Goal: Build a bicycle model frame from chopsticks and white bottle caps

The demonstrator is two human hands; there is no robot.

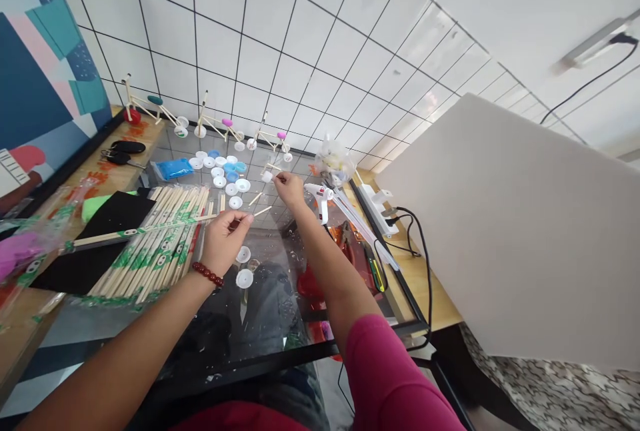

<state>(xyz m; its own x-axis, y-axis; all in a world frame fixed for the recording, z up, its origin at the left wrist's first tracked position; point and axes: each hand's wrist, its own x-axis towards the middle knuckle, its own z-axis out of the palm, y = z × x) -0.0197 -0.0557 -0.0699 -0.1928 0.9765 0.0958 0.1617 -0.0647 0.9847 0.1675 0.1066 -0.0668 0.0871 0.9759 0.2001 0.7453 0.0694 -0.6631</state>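
Observation:
My left hand [227, 238], with a dark red bead bracelet on its wrist, is closed in a pinch. A short thin wooden stick [263, 211] juts out from its fingertips over the dark glass tabletop [270, 251]. Further forward, my right hand [290, 190] has its fingers pressed together at a small white piece [267, 177], whose exact kind I cannot make out. White and light-blue bottle caps [219, 182] lie in a group left of it. To the right of my right hand rests a white hot glue gun [320, 196].
Wrapped chopsticks [155, 244] and black sheets [113, 228] cover the left side. Small stick-built tricycles [210, 118] stand along the tiled wall. Glue sticks [357, 218], pliers [345, 234], a utility knife [375, 268] and a power strip [379, 208] lie at right.

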